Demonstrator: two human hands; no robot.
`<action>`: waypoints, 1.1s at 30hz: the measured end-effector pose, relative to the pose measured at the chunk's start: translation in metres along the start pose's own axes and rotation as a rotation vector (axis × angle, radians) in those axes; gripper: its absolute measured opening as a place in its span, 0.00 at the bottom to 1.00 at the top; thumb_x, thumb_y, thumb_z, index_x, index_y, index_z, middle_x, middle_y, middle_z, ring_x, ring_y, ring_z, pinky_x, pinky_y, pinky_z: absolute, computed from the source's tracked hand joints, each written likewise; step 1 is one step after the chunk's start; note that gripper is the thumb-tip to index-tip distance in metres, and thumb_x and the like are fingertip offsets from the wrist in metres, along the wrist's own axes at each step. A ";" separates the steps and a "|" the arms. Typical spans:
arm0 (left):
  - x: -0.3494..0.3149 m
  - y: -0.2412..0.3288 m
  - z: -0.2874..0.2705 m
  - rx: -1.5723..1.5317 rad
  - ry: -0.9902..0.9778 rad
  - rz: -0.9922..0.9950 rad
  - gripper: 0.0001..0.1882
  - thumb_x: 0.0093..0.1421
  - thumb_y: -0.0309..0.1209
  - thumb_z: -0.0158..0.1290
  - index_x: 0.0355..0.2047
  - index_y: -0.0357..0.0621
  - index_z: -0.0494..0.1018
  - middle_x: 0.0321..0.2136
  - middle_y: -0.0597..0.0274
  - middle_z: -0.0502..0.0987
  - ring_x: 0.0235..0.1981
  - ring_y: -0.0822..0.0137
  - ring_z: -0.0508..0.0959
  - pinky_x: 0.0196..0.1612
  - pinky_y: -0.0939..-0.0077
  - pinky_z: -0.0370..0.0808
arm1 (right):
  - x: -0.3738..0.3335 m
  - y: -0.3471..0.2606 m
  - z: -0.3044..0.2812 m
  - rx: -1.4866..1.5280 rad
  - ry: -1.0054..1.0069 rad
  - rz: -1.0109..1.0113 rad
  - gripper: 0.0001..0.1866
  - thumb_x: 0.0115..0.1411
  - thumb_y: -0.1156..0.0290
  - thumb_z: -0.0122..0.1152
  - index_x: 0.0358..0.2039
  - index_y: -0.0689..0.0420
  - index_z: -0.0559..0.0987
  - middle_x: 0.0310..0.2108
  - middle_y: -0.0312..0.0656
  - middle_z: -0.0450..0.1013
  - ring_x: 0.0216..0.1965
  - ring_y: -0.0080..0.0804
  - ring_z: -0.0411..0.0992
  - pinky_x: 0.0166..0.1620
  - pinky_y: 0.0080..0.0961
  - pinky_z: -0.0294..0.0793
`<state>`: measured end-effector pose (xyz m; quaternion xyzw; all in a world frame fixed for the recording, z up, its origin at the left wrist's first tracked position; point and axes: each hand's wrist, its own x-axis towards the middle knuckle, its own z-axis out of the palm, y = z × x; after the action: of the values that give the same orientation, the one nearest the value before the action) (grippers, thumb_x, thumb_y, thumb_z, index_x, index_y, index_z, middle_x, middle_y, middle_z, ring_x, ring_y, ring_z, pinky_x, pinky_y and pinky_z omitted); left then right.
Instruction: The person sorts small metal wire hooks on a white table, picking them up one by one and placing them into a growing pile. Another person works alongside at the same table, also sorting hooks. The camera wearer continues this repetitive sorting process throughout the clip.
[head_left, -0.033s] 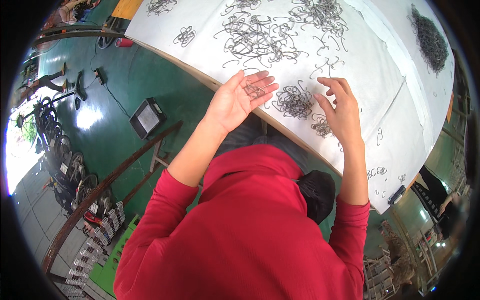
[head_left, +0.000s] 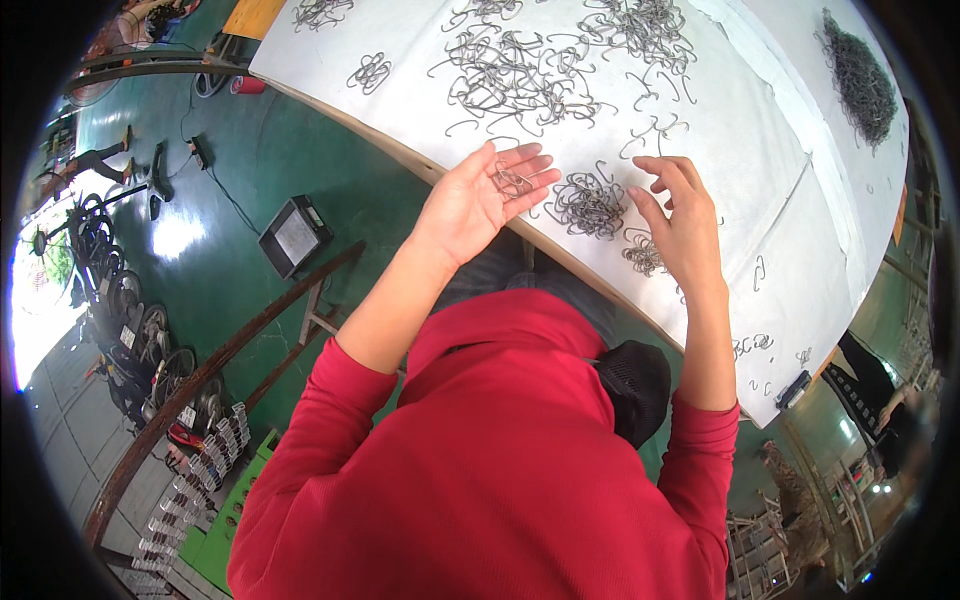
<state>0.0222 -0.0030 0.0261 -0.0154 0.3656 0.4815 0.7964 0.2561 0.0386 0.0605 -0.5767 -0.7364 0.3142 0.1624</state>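
My left hand is palm up at the table's near edge, fingers stretched out. A few bent wire hooks lie across those fingers. Over the table to the right, my right hand is half curled, thumb and forefinger apart, and I see nothing between them. Between the two hands sits a dense pile of grey wire hooks. A smaller heap of hooks lies beside the right hand, partly hidden by it. Farther back, loose hooks are spread over the white table top.
More hooks lie at the far side, and a dark heap is at the far right. A small dark object rests at the right corner. On the green floor stands a grey bin, left of a rusty rail.
My left hand has shifted very slightly to the right, with the hooks still on its fingers. The right hand has stayed in place.
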 end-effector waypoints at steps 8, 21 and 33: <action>0.015 -0.058 0.040 1.241 -0.120 0.616 0.11 0.63 0.30 0.46 0.42 0.41 0.73 0.33 0.61 0.74 0.36 0.68 0.74 0.42 0.74 0.71 | 0.003 0.005 -0.004 0.049 0.081 0.064 0.10 0.54 0.74 0.60 0.38 0.57 0.77 0.36 0.40 0.72 0.29 0.30 0.69 0.33 0.27 0.70; -0.050 0.016 0.088 1.568 -0.444 1.076 0.15 0.47 0.18 0.49 0.36 0.39 0.77 0.17 0.65 0.72 0.18 0.66 0.71 0.24 0.76 0.69 | 0.048 0.015 0.021 -0.007 0.097 -0.173 0.06 0.52 0.73 0.60 0.33 0.53 0.78 0.33 0.37 0.72 0.31 0.35 0.72 0.33 0.29 0.71; -0.009 0.019 0.026 0.737 0.042 0.363 0.14 0.64 0.27 0.42 0.45 0.33 0.72 0.31 0.61 0.75 0.32 0.75 0.73 0.38 0.81 0.70 | 0.088 0.018 0.031 -0.212 -0.048 -0.257 0.05 0.55 0.69 0.58 0.29 0.56 0.75 0.29 0.38 0.69 0.32 0.35 0.70 0.36 0.30 0.68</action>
<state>0.0195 0.0100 0.0568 0.3259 0.5265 0.4507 0.6430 0.2266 0.1162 0.0145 -0.4842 -0.8367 0.2250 0.1220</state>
